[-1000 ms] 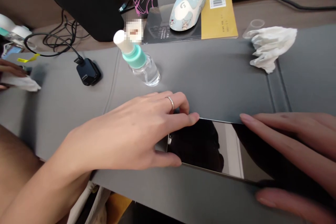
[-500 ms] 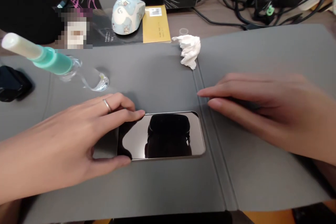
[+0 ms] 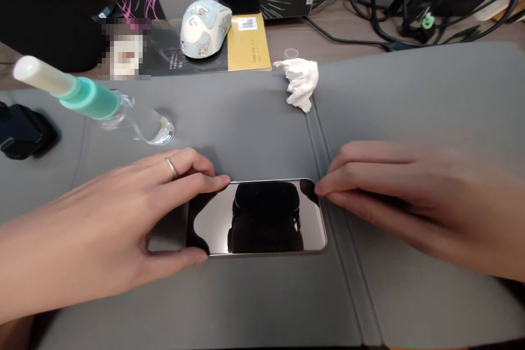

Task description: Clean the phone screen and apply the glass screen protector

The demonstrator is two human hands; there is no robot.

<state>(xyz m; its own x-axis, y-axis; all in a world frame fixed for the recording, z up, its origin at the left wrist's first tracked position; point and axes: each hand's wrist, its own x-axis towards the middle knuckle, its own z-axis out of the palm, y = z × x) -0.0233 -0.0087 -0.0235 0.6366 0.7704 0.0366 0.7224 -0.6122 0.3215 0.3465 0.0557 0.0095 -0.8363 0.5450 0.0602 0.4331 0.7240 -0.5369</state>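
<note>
A phone (image 3: 262,219) with a dark glossy screen lies flat on the grey desk mat (image 3: 254,120). My left hand (image 3: 123,219) grips the phone's left end, thumb on the near edge and fingers on the far edge; a ring sits on one finger. My right hand (image 3: 406,197) rests on the mat with its fingers stretched out and close together. Their tips touch the phone's far right corner.
A clear spray bottle (image 3: 102,109) with a teal collar stands at the left, next to a black charger (image 3: 22,132). A crumpled white cloth (image 3: 301,82) lies at the mat's fold. Behind are a patterned mouse (image 3: 205,27), a yellow booklet (image 3: 248,44) and cables (image 3: 389,5).
The view swung right, then steadied. My right hand lifted off the phone's right part, then came back to its far right corner. My left hand kept its hold.
</note>
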